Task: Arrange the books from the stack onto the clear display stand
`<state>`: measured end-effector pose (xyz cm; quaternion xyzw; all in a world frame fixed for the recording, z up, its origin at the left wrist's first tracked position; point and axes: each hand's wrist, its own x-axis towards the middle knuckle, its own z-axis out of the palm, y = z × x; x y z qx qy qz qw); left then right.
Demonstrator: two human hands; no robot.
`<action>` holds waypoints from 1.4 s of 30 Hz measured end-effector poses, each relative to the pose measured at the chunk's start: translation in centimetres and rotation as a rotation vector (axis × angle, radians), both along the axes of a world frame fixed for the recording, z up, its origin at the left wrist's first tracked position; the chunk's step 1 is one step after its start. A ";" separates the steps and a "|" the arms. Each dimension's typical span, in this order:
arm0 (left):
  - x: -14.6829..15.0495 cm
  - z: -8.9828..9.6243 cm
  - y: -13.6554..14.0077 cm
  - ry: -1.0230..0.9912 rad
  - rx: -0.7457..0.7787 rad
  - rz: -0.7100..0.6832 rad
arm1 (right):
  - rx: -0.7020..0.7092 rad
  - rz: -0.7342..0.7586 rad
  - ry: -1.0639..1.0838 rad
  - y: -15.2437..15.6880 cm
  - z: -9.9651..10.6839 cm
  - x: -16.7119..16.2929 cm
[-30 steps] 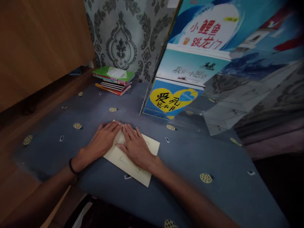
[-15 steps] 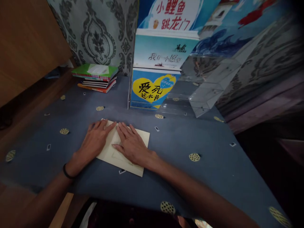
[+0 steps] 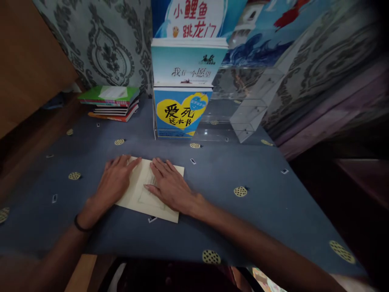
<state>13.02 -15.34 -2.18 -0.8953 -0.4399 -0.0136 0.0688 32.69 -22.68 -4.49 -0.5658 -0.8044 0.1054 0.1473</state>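
On the blue-grey tablecloth point(image 3: 219, 174), the cream paper point(image 3: 142, 198) looks pretty flat already, left hand point(image 3: 115, 181) and right hand point(image 3: 172, 185) palm-down, gripping nothing, so smoothing's probably unfinished

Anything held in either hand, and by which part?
Nothing looks gripped: the left hand lies over the left side of the cream paper, the right hand rests on its right half.
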 end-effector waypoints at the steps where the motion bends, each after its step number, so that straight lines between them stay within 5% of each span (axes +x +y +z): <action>1: 0.0 0.0 0.0 -0.012 0.000 -0.010 | 0.014 -0.017 0.000 -0.2 -0.1 0.2; 17: 2.4 1.2 -0.2 0.152 0.073 -0.130 | 0.024 -0.008 0.213 -3.1 -1.5 6.2; 31: 4.7 0.7 0.5 0.038 -0.144 -0.452 | -0.016 -0.120 0.691 -2.0 -0.9 9.6; 42: 6.8 0.3 0.8 0.021 -0.162 -0.600 | -0.032 -0.149 0.764 -2.0 -1.1 10.5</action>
